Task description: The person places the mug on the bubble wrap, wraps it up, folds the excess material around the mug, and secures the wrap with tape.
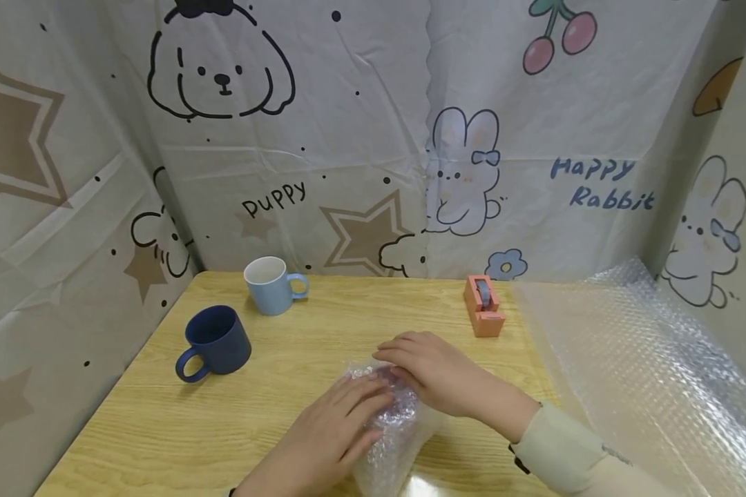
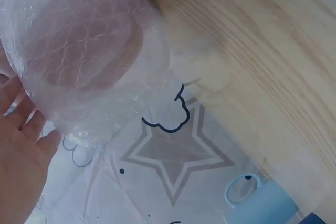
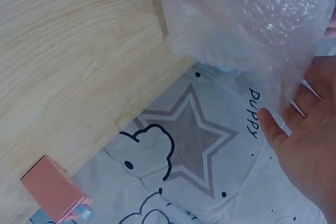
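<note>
A bundle of clear bubble wrap point(image 1: 387, 459) stands at the front middle of the table, with a pinkish, round-edged thing point(image 2: 84, 35) showing blurred through its layers. My left hand point(image 1: 323, 431) lies along the bundle's left side, fingers stretched over the wrap. From the right, my right hand point(image 1: 432, 373) reaches over the upper end, its fingers laid gently bent on the plastic. In the right wrist view its thumb stands apart from the fingers, which touch the side of the wrap.
A dark blue mug point(image 1: 220, 342) and a light blue mug point(image 1: 270, 290) stand at the left on the wooden table point(image 1: 348, 310). An orange tape dispenser point(image 1: 485, 317) sits at the back right. A wide sheet of bubble wrap point(image 1: 646, 373) spreads along the right side. Printed cloth point(image 1: 348, 131) hangs behind.
</note>
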`<state>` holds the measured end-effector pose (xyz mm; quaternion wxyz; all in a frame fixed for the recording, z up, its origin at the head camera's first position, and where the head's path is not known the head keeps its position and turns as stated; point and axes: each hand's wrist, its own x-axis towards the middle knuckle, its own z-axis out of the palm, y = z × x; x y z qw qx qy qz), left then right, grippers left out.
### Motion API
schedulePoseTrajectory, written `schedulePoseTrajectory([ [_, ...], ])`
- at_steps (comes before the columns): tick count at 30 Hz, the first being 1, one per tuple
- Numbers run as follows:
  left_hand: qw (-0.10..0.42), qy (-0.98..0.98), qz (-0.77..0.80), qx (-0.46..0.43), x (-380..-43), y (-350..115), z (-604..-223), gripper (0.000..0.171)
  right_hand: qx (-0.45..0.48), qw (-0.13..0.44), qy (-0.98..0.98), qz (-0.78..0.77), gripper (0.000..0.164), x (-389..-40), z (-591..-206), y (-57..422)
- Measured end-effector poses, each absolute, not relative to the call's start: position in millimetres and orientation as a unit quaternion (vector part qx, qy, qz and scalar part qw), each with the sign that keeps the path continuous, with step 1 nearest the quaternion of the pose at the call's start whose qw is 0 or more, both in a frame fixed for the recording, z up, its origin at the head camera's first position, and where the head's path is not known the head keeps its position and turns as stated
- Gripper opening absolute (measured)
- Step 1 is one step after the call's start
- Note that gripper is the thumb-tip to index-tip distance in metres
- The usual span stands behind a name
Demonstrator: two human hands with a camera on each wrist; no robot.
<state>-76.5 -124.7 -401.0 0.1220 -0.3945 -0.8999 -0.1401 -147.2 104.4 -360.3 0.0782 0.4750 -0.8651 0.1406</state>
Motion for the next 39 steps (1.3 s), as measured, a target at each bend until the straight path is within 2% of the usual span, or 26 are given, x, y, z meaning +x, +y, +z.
schedulePoseTrajectory([
  [5, 0.150, -0.896, -0.117, -0.401, -77.4, -126.5, -400.5, 0.041, 0.460, 0.102, -0.870, 0.145, 0.033, -145.2, -357.9, 117.3],
  [12, 0.220, -0.892, -0.100, -0.381, -82.8, -138.8, -400.3, 0.040, 0.415, 0.148, -0.882, 0.166, 0.033, -141.3, -354.7, 137.3],
  [17, 0.206, -0.919, -0.116, -0.317, -89.6, -153.7, -398.6, 0.045, 0.342, 0.164, -0.914, 0.144, 0.039, -131.4, -356.3, 155.7],
  [21, 0.196, -0.931, -0.137, -0.274, -94.4, -167.5, -396.9, 0.049, 0.283, 0.146, -0.937, 0.147, 0.046, -123.9, -363.2, 170.8],
  [29, 0.212, -0.927, -0.167, -0.261, -100.7, -182.4, -393.0, 0.050, 0.257, 0.150, -0.933, 0.200, 0.047, -117.6, -377.5, 188.2],
  [34, 0.194, -0.924, -0.158, -0.289, -95.0, -166.6, -388.9, 0.057, 0.248, 0.154, -0.932, 0.213, 0.047, -117.4, -384.8, 194.7],
  [39, 0.135, -0.938, -0.123, -0.296, -86.3, -132.1, -381.6, 0.076, 0.244, 0.153, -0.931, 0.225, 0.048, -117.6, -389.4, 197.5],
])
